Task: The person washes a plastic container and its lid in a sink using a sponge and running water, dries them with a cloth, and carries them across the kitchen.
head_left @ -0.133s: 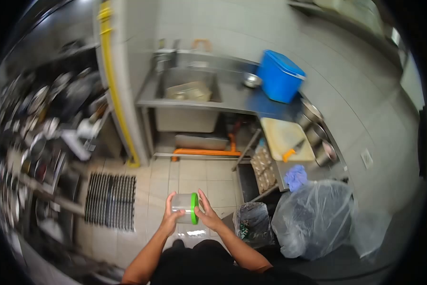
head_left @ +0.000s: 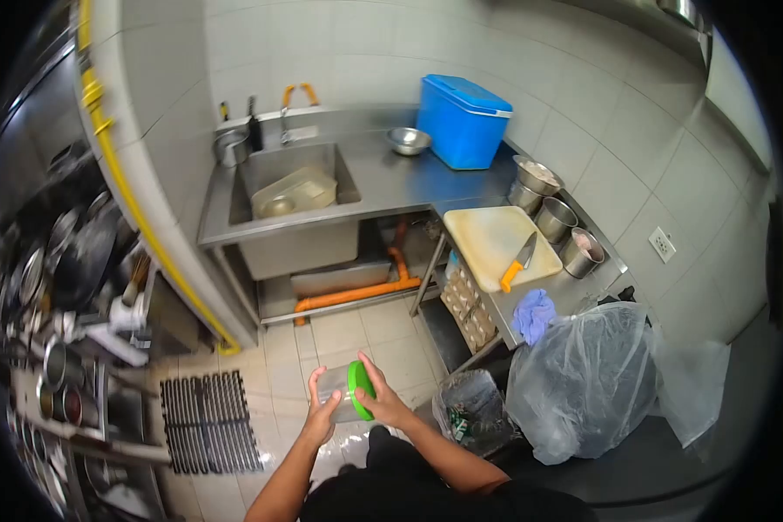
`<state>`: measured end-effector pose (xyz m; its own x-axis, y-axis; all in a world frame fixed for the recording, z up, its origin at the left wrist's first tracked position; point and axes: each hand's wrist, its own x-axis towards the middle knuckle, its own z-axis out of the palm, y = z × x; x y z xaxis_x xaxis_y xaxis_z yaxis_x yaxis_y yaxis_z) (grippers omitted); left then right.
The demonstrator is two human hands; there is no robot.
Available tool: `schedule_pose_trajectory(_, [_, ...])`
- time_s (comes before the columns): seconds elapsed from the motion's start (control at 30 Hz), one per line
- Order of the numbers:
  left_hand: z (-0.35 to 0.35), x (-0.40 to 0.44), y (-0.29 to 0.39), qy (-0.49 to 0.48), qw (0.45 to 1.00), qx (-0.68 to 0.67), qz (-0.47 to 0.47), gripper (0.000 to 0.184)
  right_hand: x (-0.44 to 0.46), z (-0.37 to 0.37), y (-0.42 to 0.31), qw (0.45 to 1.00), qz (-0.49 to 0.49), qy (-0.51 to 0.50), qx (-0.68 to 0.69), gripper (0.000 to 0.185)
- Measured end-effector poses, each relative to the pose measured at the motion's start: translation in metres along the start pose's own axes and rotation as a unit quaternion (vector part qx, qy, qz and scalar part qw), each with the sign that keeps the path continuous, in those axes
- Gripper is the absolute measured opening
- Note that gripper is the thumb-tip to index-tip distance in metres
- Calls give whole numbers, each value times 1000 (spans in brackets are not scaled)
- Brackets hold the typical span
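Note:
A clear plastic container [head_left: 336, 381] lies tilted on its side between my hands, above the floor. Its bright green lid [head_left: 356, 380] faces right. My left hand [head_left: 320, 413] is closed around the clear body, thumb on the near side. The fingers and thumb of my right hand [head_left: 386, 404] are on the lid. The lid sits on the container's mouth. I cannot make out anything inside the container.
Ahead is a steel sink [head_left: 349, 178] holding a plastic tub. A blue cooler [head_left: 465, 126] stands on the counter. Right of me, a knife [head_left: 520, 261] lies on a cutting board [head_left: 478, 233]. A lined bin [head_left: 474, 400] and a large plastic bag [head_left: 583, 383] are close by.
My view has swung to the right, so the sink and cooler sit further left. Both hands remain on the container, and its lid stays on.

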<state>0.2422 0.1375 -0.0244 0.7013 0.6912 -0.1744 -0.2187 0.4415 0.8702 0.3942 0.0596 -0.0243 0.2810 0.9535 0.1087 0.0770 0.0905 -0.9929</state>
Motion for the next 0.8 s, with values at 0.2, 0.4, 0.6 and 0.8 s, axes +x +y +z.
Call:
schedule_pose_trajectory(0.2, [33,165,17,23,996,-69,48,61,137,-82,-4,985,-96,30,-139,93])
schedule_pose_trajectory(0.4, [0,256,106,94,986,-136,-21,52,290,-84,-13,971,-148,-92,-164,95])
schedule_pose_trajectory(0.6, [-47,372,141,126,967,-216,37,51,451,-99,2,930,-184,-255,-189,94])
schedule_pose_trajectory(0.8, [-115,519,182,139,946,-253,148,57,655,-131,75,985,-20,-171,3,78])
